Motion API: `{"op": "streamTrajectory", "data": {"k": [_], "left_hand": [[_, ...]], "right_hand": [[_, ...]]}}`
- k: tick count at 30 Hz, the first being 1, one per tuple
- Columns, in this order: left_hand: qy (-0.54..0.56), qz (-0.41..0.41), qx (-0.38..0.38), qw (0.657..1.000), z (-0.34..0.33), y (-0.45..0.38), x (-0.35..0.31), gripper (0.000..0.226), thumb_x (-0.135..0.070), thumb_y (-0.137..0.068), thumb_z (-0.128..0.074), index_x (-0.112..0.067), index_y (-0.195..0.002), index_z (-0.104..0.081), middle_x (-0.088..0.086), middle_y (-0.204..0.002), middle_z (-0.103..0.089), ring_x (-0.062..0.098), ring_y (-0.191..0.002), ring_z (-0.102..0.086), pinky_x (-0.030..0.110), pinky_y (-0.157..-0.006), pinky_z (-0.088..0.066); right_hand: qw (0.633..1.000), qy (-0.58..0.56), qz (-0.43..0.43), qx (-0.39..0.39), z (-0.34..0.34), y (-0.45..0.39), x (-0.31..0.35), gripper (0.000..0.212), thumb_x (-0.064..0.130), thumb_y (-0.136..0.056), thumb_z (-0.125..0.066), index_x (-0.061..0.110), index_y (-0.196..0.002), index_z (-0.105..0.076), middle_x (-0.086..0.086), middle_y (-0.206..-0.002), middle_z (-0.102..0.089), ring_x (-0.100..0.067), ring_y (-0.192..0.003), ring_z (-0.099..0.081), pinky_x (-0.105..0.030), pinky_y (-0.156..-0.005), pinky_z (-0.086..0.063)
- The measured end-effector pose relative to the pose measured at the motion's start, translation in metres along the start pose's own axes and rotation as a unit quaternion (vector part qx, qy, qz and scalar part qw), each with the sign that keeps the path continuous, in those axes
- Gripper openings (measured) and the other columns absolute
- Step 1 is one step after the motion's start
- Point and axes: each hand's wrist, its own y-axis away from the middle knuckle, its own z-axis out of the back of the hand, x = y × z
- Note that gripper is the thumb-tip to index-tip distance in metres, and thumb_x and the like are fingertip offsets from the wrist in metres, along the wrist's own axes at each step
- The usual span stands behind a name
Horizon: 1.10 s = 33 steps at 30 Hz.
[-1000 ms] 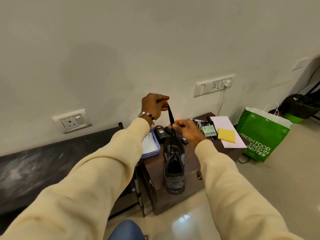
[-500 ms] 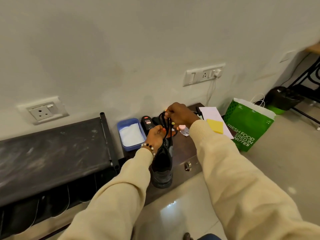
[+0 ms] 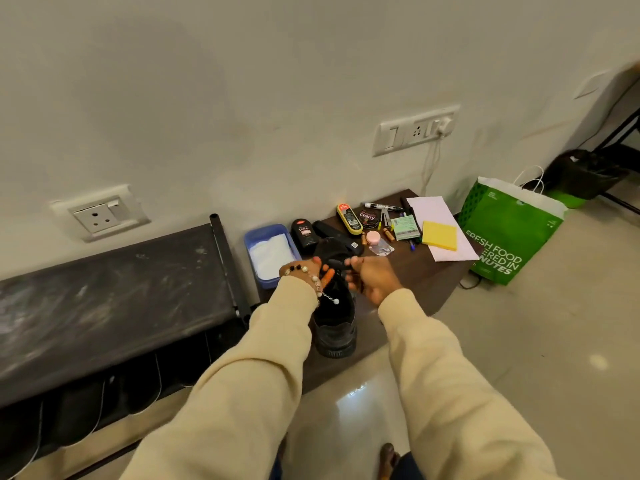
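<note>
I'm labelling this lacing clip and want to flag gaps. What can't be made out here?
Head view only:
- Eyelets and tongue of the black shoe: hidden by the left hand and right hand, which pinch the black lace.
- The lace's path: black on black, blurred.
- Small print on the polish tin: too small.
- Black rack, lower shelf: dark, cut off by the left edge.

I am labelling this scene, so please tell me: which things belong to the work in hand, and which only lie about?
In the job:
black shoe
lace, pinched by left hand and right hand

Lying about:
blue tray
yellow sticky notes
marker
green paper bag
</note>
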Motion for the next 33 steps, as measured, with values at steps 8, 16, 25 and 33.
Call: {"op": "streamTrajectory", "data": {"k": [8, 16, 25, 33], "left_hand": [[-0.326, 0.064, -0.003, 0.943, -0.009, 0.028, 0.039, 0.053, -0.042, -0.104, -0.027, -0.017, -0.150, -0.023, 0.015, -0.146, -0.037, 0.035, -0.133, -0.038, 0.045, -0.110, -0.034], [-0.229, 0.067, -0.077, 0.968, -0.014, 0.039, 0.029, 0.051, -0.027, -0.106, -0.032, -0.019, -0.153, -0.013, 0.006, -0.159, -0.016, 0.027, -0.144, -0.021, 0.037, -0.112, -0.025], [-0.071, 0.128, -0.214, 0.966, -0.031, 0.013, 0.035, 0.029, -0.011, -0.090, -0.066, -0.001, -0.116, -0.060, 0.015, -0.117, -0.063, 0.028, -0.106, -0.062, 0.027, -0.072, -0.045], [-0.146, 0.086, -0.228, 0.959, -0.038, -0.003, 0.050, 0.020, -0.014, -0.092, -0.061, -0.007, -0.111, -0.064, 0.014, -0.111, -0.062, 0.032, -0.097, -0.061, 0.034, -0.073, -0.051]], "right_hand": [[0.886, 0.393, 0.238, -0.063, 0.009, 0.014, -0.058, 0.015, 0.018, -0.089, -0.062, 0.013, -0.099, -0.072, -0.009, -0.109, -0.052, -0.027, -0.106, -0.042, -0.031, -0.090, -0.037], [0.674, 0.671, 0.308, -0.012, 0.004, 0.013, -0.040, 0.023, 0.029, -0.090, -0.059, 0.019, -0.108, -0.070, -0.006, -0.130, -0.037, -0.031, -0.118, -0.029, -0.042, -0.093, -0.039], [0.802, 0.566, 0.171, -0.085, -0.024, 0.006, -0.044, 0.024, 0.013, -0.094, -0.053, 0.003, -0.115, -0.059, -0.015, -0.120, -0.052, -0.029, -0.106, -0.053, -0.035, -0.085, -0.050], [0.835, 0.504, 0.158, -0.155, -0.027, -0.003, -0.055, 0.024, 0.016, -0.089, -0.059, 0.007, -0.111, -0.055, -0.012, -0.112, -0.055, -0.031, -0.097, -0.059, -0.037, -0.077, -0.051]]}}
